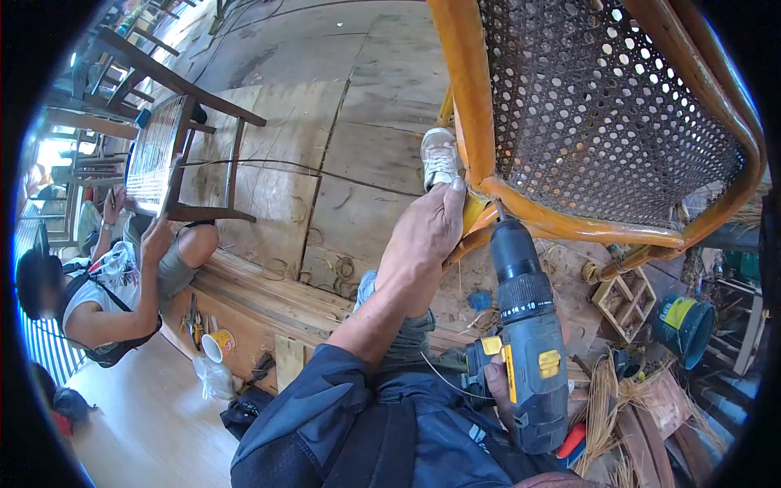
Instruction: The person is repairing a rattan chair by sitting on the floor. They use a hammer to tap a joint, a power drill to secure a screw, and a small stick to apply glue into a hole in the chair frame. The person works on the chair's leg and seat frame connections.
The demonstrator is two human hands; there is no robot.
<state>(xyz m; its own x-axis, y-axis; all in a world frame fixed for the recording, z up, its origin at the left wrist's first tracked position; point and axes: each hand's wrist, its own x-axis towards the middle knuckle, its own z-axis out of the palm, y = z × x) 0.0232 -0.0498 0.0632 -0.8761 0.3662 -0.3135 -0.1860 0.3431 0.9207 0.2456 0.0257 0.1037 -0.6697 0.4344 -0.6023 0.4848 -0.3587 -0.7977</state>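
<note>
Most of the right hand (498, 386) is hidden behind the drill (529, 358), only a few fingers showing. The left hand (423, 232) has its far fingers out of sight beyond the cane chair (472, 89), whose frame the upper edge cuts off. Whether the bit's tip has entered the wood is too small to tell. A co-worker's head (45, 289) at left is blurred. The red-and-blue object (572, 439) at lower right, partly covered by the drill, cannot be identified.
</note>
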